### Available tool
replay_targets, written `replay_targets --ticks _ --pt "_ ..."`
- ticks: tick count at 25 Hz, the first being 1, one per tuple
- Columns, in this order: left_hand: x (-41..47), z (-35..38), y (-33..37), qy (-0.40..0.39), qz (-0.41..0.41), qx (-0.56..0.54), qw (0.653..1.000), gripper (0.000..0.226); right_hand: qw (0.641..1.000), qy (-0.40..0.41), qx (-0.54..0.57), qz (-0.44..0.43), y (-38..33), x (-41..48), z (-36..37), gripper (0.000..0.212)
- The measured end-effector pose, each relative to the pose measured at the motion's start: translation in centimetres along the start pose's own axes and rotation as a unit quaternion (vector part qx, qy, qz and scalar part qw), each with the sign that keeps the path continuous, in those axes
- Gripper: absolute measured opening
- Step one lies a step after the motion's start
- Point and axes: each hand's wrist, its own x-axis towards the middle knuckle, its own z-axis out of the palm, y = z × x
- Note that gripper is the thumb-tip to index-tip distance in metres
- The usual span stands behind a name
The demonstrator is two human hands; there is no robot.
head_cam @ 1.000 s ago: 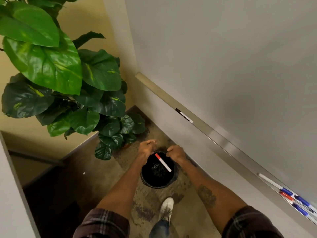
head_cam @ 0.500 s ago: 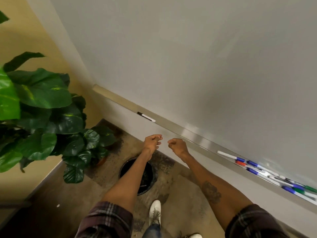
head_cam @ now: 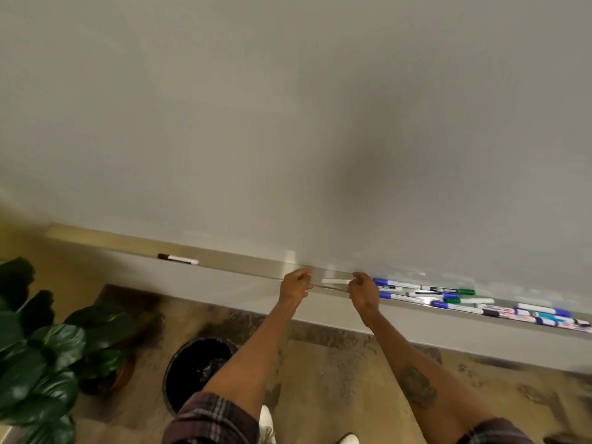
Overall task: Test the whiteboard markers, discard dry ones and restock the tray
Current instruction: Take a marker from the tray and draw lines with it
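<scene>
Hands up from bin [head_cam: 198, 370] to tray [head_cam: 250, 267]; left hand [head_cam: 296, 283] loosely curled, empty; right hand [head_cam: 363, 291] at white marker [head_cam: 334, 281], grip unclear. Next: uncap, test.

Faced the whiteboard [head_cam: 288, 123]. Held the left hand [head_cam: 296, 285], fingers loosely curled and empty, at the front edge of the tray [head_cam: 240, 264], just left of a white marker [head_cam: 336, 281] lying in it. Had the right hand [head_cam: 363, 291] at that marker's right end; grip lost in blur. Farther right along the tray, a heap of markers [head_cam: 448, 294]; near its left end, one black-capped marker [head_cam: 177, 258].
</scene>
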Motion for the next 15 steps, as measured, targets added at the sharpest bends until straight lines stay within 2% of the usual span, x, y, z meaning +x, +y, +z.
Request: replay_targets --ticks 3,6,9,13,15 --pt "1.0 3.1 -0.4 -0.028 -0.024 0.025 0.999 0.025 0.997 0.001 0.029 0.075 2.7 1.6 -2.5 0.039" --pt "2.1 4.9 -1.2 -0.040 -0.053 0.046 0.997 0.034 0.991 -0.027 0.072 0.105 3.0 2.0 -4.0 0.039" --pt "3.4 5.9 -1.7 -0.032 -0.081 0.060 0.994 0.039 0.985 -0.045 0.103 0.130 2.8 2.6 -4.3 0.027" --pt "4.0 6.0 -1.3 -0.024 -0.126 0.019 0.992 0.021 0.974 -0.072 0.140 0.165 2.5 3.5 -3.2 0.009" --pt "3.8 5.9 -1.0 -0.021 -0.146 -0.019 0.989 0.013 0.972 -0.078 0.140 0.173 2.5 4.0 -2.5 0.008"
